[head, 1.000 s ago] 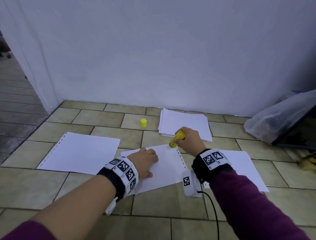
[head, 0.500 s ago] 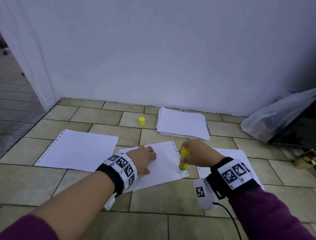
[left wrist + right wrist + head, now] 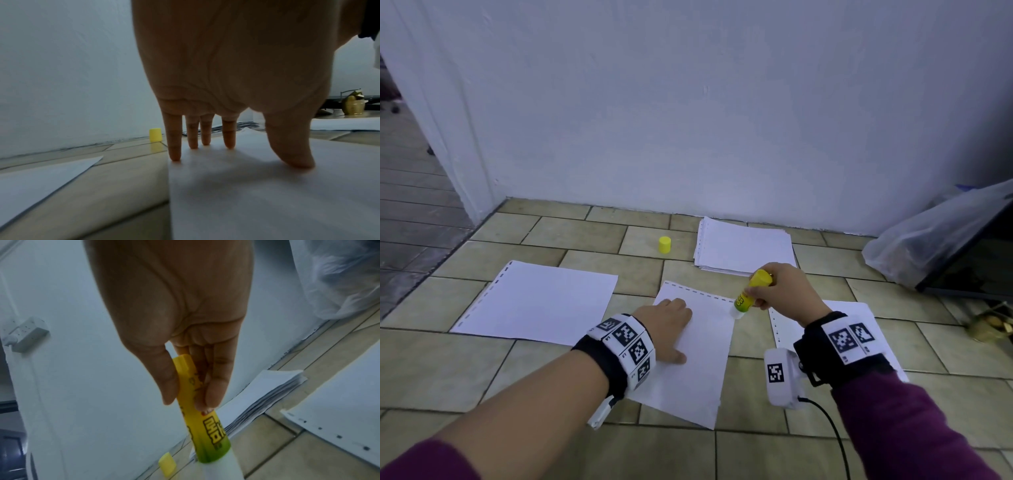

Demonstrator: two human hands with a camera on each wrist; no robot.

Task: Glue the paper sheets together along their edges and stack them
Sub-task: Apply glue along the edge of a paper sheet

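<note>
- centre sheet (image 3: 698, 356) lies flat on the tiled floor (image 3: 750, 425), its perforated edge toward the wall, between a single sheet on the left (image 3: 537, 305) and another on the right (image 3: 859, 318).
- glue stick (image 3: 751, 291) now stands tilted with its white tip on the far right corner of the centre sheet; half a second ago it was lower down the right edge, and a second ago up near this same corner. reads as a back-and-forth stroke along that edge.
- right hand (image 3: 784, 294) pinches the stick between thumb and fingertips (image 3: 213, 394), cap end up.
- left hand (image 3: 667, 325) rests with straight, spread fingers (image 3: 174, 146) pressing the sheet down, holding nothing; same place as before, so the sheet has not slid.
- judgement: right edge probably coated; perforated far edge and the others may still need glue before a second sheet goes on.
- yellow cap (image 3: 664, 245) stands on the floor near the wall, just left of the paper stack (image 3: 746, 250).
- plastic bag (image 3: 935, 236) lies far right, well apart.
</note>
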